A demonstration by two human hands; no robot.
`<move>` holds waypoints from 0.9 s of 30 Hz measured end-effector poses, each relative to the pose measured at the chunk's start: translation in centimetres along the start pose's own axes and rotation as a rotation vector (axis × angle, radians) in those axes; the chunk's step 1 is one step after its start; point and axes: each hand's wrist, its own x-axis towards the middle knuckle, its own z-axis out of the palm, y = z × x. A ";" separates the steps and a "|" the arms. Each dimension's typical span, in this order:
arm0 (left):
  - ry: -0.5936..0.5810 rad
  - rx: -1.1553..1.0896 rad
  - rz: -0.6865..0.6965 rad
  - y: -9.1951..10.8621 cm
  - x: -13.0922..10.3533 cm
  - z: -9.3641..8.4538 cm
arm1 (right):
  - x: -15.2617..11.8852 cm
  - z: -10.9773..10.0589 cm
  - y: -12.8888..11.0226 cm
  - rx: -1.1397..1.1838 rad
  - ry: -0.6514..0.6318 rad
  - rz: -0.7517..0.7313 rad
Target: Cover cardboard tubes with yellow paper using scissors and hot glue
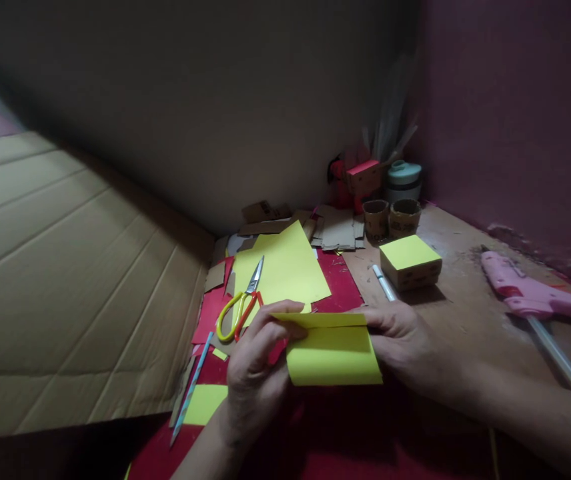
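A piece of yellow paper (333, 357) is held up between both my hands, with a narrow strip folded along its top edge and its lower part curving. My left hand (260, 353) grips its left end, fingers on the fold. At the right end of the fold, my right hand (400, 337) pinches the paper; part of its fingers is hidden behind it. Just beyond my left hand, scissors (245, 300) with yellow and orange handles rest on larger yellow sheets (285, 267). A white pen (383, 283) lies past my right hand.
A small cardboard box (409, 270) with a yellow top stands at right, near a pink glue gun (520, 283). Cardboard cups (375, 220) and a lidded container (404, 179) stand behind. A striped pencil (193, 387) lies left, beside a large cardboard panel (75, 287). Cardboard scraps (335, 230) lie at back.
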 end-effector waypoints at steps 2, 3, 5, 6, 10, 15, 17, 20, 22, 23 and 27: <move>0.012 -0.025 -0.006 -0.1 -0.1 0.0 | 0.0 0.0 0.1 0.002 0.014 0.011; 0.014 -0.038 -0.009 -0.1 -0.1 0.1 | 0.0 0.1 0.1 0.010 0.018 0.021; 0.020 -0.076 -0.021 0.0 -0.1 0.1 | 0.0 0.1 0.0 0.052 0.022 0.050; 0.024 -0.100 -0.028 0.1 -0.1 0.1 | 0.1 0.2 0.0 0.085 0.022 0.062; 0.089 -0.140 -0.058 0.6 0.2 -0.3 | 0.4 0.0 -0.2 0.227 0.026 0.091; 0.262 0.424 -0.332 -1.1 1.4 -3.1 | 0.5 -0.3 0.0 0.262 0.031 0.133; 0.174 0.555 -0.453 -2.4 1.8 -4.8 | 0.5 -0.2 0.1 0.291 0.036 0.152; -0.046 0.719 -0.577 -4.2 1.8 -7.0 | 0.4 0.2 0.0 0.336 0.007 0.173; -0.175 0.817 -0.654 -5.1 1.5 -7.6 | 0.2 0.6 -0.4 0.366 -0.014 0.184; -0.225 0.862 -0.688 -5.5 1.4 -7.6 | 0.0 0.7 -0.6 0.377 -0.016 0.196; -0.369 0.986 -0.797 -6.2 1.5 -6.9 | -0.3 1.0 -1.1 0.369 -0.036 0.252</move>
